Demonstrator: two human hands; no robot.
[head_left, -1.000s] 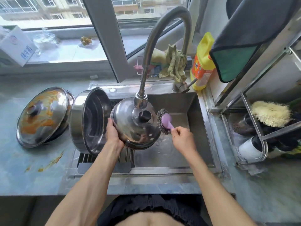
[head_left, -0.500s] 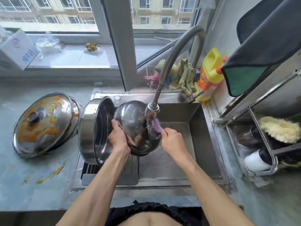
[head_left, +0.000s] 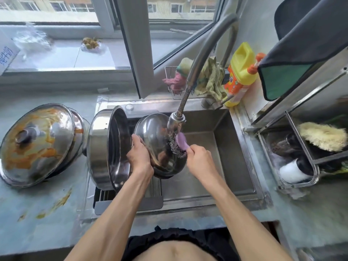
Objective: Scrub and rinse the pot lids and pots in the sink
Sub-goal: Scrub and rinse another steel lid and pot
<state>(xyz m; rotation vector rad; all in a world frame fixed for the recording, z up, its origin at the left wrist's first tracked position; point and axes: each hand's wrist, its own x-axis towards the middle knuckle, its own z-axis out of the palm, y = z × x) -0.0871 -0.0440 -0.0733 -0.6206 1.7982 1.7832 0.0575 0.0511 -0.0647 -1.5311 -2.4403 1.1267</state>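
Note:
Over the steel sink (head_left: 243, 162) my left hand (head_left: 139, 154) grips the left rim of a shiny steel pot lid (head_left: 160, 146), held tilted under the faucet head (head_left: 176, 121). My right hand (head_left: 199, 160) holds the purple handle of a steel-wool scrubber (head_left: 178, 145), whose wire pad presses on the lid's surface. A large steel pot (head_left: 105, 147) lies on its side at the sink's left end, its mouth facing right. On the counter to the left lies a second lid (head_left: 35, 142) smeared with orange sauce, on top of another pot.
A yellow detergent bottle (head_left: 240, 72) and rags in a wire basket (head_left: 188, 80) stand behind the sink. A metal rack (head_left: 301, 153) at right holds a brush and cups. Orange spills (head_left: 56, 204) mark the counter. A dark towel (head_left: 301, 53) hangs at upper right.
The lid has been turned: its knob faced me a second ago, now a smooth face shows. The scrubber moved from beside the lid's right edge onto its surface.

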